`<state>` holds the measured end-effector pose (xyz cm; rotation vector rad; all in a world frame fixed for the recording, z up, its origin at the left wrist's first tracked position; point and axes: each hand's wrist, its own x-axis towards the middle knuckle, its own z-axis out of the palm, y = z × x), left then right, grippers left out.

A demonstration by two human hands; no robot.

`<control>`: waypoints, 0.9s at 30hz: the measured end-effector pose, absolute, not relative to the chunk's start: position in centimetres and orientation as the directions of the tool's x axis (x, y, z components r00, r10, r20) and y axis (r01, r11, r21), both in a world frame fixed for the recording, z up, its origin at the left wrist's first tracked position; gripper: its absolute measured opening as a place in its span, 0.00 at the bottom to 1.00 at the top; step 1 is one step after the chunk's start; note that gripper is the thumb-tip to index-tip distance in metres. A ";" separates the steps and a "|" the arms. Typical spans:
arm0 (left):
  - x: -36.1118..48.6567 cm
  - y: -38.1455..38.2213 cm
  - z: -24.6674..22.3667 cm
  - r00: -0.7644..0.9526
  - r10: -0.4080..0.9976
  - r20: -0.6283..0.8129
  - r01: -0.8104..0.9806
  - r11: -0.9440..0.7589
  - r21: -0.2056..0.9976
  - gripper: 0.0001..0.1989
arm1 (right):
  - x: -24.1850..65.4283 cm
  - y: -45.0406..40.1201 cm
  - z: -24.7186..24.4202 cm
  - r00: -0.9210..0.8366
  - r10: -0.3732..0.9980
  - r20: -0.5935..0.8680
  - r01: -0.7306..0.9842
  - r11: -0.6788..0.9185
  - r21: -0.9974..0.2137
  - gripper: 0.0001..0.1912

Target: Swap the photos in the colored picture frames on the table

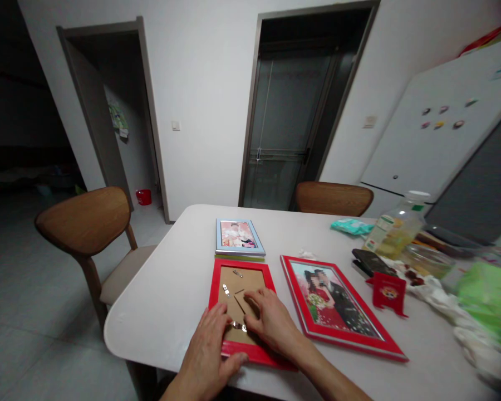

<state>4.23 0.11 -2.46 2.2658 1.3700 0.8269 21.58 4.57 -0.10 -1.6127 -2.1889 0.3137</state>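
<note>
A red picture frame (271, 277) lies face down at the table's near edge, its brown backing board (234, 281) showing with small metal clips and a slit. My left hand (211, 342) rests on its left and lower border, thumb apart from the fingers, holding nothing. My right hand (269, 320) is over the right part of the backing, fingers bent with a gap between thumb and forefinger, touching the board beside the slit. To the right, a second red frame (290, 278) lies face up with a photo of a couple. Behind, a light blue frame (254, 236) sits on a green-edged one.
On the table's right side are a bottle (394, 223), a phone (373, 260), a red card stand (389, 293), a teal packet (351, 226), crumpled tissue, a clear container and a green bag (490, 301). Wooden chairs stand at the left (87, 220) and the far side (334, 197).
</note>
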 end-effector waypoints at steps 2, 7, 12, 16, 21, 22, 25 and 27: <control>4.2 0.3 -2.5 0.312 0.907 0.284 0.657 -0.422 0.625 0.24 | 21.5 5.0 0.0 -0.228 0.956 0.183 0.852 0.287 -0.439 0.21; 4.2 0.5 -2.1 0.183 0.943 0.277 0.515 -0.332 0.790 0.25 | 21.7 5.3 1.7 -0.196 0.961 0.195 0.842 0.267 -0.468 0.21; 4.8 1.4 0.0 0.067 0.973 0.222 0.089 -0.227 0.970 0.21 | 20.9 4.2 4.2 -0.199 0.936 0.291 0.805 0.326 -0.497 0.19; 3.7 2.1 1.6 0.079 0.993 0.091 -0.212 -0.073 0.974 0.25 | 20.8 3.9 4.5 -0.227 0.911 0.344 0.711 0.397 -0.580 0.16; -1.5 2.2 1.3 -0.037 0.999 -0.010 -0.211 0.002 0.978 0.28 | 23.9 5.2 2.1 -0.112 0.953 0.281 0.825 0.247 -0.507 0.19; -2.7 2.2 1.1 -0.060 0.998 -0.025 -0.192 0.013 0.981 0.28 | 24.6 5.5 1.4 -0.080 0.965 0.250 0.869 0.190 -0.458 0.20; -5.3 2.1 0.3 -0.076 0.996 -0.052 -0.155 0.039 0.987 0.27 | 25.6 5.8 0.0 -0.023 0.986 0.164 0.936 0.078 -0.342 0.22; -6.3 2.2 -0.1 -0.057 0.996 -0.065 -0.131 0.057 0.990 0.27 | 25.6 5.8 -0.4 -0.020 0.990 0.140 0.943 0.065 -0.326 0.23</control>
